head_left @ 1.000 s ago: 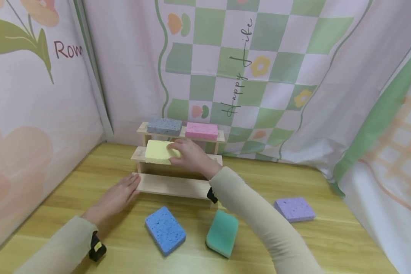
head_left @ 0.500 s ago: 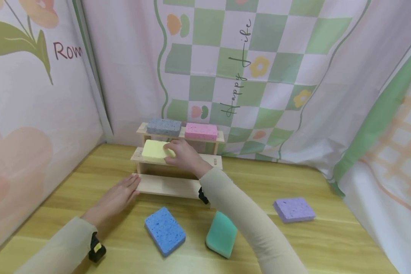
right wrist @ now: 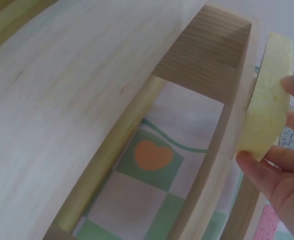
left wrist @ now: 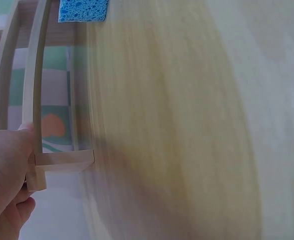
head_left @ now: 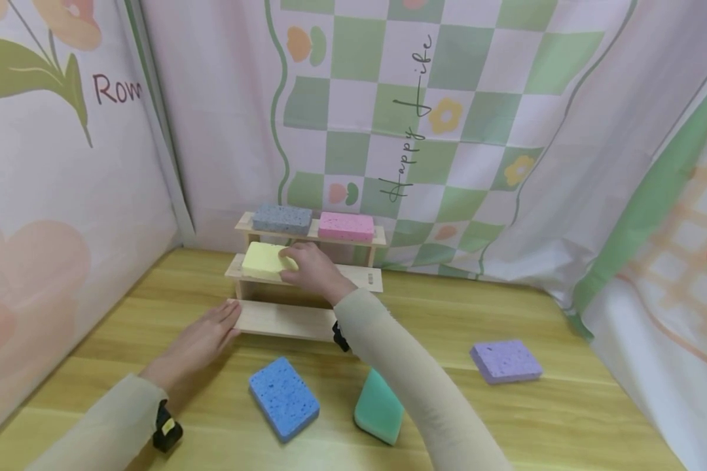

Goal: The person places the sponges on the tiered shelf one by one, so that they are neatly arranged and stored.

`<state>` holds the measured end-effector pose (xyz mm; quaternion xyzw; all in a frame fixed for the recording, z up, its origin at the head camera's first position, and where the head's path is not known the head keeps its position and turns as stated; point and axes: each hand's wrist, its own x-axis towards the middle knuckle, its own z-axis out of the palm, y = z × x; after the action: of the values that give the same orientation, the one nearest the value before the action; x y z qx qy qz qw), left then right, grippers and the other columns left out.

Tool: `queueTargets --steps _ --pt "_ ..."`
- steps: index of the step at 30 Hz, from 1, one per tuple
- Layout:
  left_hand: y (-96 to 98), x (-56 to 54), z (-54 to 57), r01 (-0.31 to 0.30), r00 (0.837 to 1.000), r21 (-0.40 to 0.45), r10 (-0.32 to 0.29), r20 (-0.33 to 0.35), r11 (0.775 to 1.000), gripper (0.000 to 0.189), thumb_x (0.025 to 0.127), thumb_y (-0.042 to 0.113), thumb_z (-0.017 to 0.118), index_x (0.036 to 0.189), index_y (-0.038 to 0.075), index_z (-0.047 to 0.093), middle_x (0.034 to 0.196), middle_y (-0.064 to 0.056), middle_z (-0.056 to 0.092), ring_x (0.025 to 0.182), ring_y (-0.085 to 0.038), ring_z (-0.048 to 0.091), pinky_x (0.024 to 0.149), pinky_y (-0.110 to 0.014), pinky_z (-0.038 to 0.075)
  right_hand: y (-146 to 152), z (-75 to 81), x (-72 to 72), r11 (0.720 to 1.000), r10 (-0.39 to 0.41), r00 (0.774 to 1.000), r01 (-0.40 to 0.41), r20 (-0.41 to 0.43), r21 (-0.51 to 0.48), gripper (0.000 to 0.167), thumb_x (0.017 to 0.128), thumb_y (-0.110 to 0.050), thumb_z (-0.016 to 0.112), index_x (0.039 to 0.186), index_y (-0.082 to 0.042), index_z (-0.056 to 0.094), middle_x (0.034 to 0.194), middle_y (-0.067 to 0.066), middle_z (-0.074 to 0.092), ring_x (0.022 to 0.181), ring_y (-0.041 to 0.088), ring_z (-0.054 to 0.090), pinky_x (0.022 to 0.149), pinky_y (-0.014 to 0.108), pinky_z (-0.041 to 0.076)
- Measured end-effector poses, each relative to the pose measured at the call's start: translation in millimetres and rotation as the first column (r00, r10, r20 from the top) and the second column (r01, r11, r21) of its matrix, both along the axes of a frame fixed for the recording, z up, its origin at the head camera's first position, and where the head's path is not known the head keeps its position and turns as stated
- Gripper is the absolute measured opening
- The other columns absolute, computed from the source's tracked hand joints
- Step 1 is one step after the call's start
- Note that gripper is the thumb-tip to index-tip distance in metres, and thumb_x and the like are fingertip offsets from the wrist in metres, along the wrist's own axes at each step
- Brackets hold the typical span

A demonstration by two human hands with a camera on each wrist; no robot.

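Observation:
In the head view my right hand point(head_left: 312, 269) holds a yellow sponge point(head_left: 262, 260) by its right end, on the left half of the middle step of a three-step wooden rack point(head_left: 289, 320). The right wrist view shows thumb and fingers pinching that yellow sponge point(right wrist: 268, 100) close against the step. My left hand point(head_left: 203, 337) grips the left end of the lowest step; in the left wrist view it wraps the corner of the rack point(left wrist: 64, 159). On the top step sit a grey sponge point(head_left: 281, 219) and a pink sponge point(head_left: 345, 226), side by side.
A blue sponge point(head_left: 284, 398) lies on the wooden table point(head_left: 436, 314) in front of the rack. Beside it, a green sponge point(head_left: 378, 409) is partly covered by the right forearm. A purple sponge point(head_left: 507, 361) lies farther right. Patterned curtains point(head_left: 353, 98) hang behind.
My right hand has moved left and slightly down with the yellow sponge, which now lies lower along the middle step. The left hand stays on the rack's end.

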<state>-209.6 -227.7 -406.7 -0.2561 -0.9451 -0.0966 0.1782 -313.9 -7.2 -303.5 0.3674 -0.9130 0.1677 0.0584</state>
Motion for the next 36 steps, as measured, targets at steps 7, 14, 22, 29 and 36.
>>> queueTargets --steps 7,14,22,29,36 --pt "0.5 1.3 1.6 0.01 1.0 0.011 -0.01 -0.016 1.0 0.045 0.09 0.009 0.058 0.125 -0.016 0.045 0.13 -0.031 0.043 0.12 -0.044 0.04 0.099 -0.053 0.034 -2.7 -1.2 -1.2 1.0 -0.011 1.0 0.011 0.001 0.009 0.041 0.089 -0.025 0.061 0.126 -0.009 0.056 0.125 0.007 0.055 0.116 0.024 0.047 0.1 0.033 0.037" --pt "0.4 0.8 2.0 0.003 1.0 0.004 -0.003 -0.001 1.0 0.045 0.091 0.009 0.057 0.126 -0.016 0.045 0.131 -0.031 0.042 0.121 -0.044 0.038 0.1 -0.053 0.033 -4.3 -1.6 -0.3 0.999 -0.022 1.0 0.021 0.008 0.034 0.038 0.09 -0.025 0.059 0.124 -0.008 0.057 0.124 0.008 0.056 0.116 0.023 0.047 0.1 0.032 0.037" --pt "0.3 -0.3 1.1 0.001 1.0 -0.008 -0.001 0.013 1.0 0.046 0.091 0.011 0.056 0.126 -0.016 0.044 0.132 -0.031 0.04 0.122 -0.044 0.037 0.1 -0.053 0.032 -5.8 -2.3 -1.2 0.998 -0.037 0.999 0.037 0.007 0.054 0.038 0.091 -0.026 0.058 0.125 -0.009 0.057 0.128 0.008 0.054 0.121 0.025 0.043 0.103 0.034 0.035" --pt "0.8 0.1 1.0 -0.011 1.0 -0.007 0.011 0.028 1.0 0.045 0.093 0.012 0.055 0.127 -0.015 0.044 0.133 -0.03 0.04 0.123 -0.043 0.037 0.101 -0.053 0.032 -7.4 -2.1 -1.0 0.997 -0.043 0.999 0.044 -0.006 0.065 0.038 0.092 -0.025 0.057 0.126 -0.01 0.057 0.128 0.01 0.053 0.122 0.026 0.043 0.103 0.034 0.034" --pt "0.9 0.8 0.9 -0.014 0.999 -0.006 0.015 0.035 1.0 0.045 0.093 0.012 0.055 0.127 -0.015 0.044 0.133 -0.03 0.04 0.123 -0.043 0.037 0.101 -0.053 0.032 -7.0 -2.5 0.5 0.995 -0.035 0.999 0.037 -0.025 0.095 0.038 0.093 -0.025 0.055 0.128 -0.01 0.055 0.131 0.014 0.05 0.123 0.028 0.041 0.103 0.037 0.034"
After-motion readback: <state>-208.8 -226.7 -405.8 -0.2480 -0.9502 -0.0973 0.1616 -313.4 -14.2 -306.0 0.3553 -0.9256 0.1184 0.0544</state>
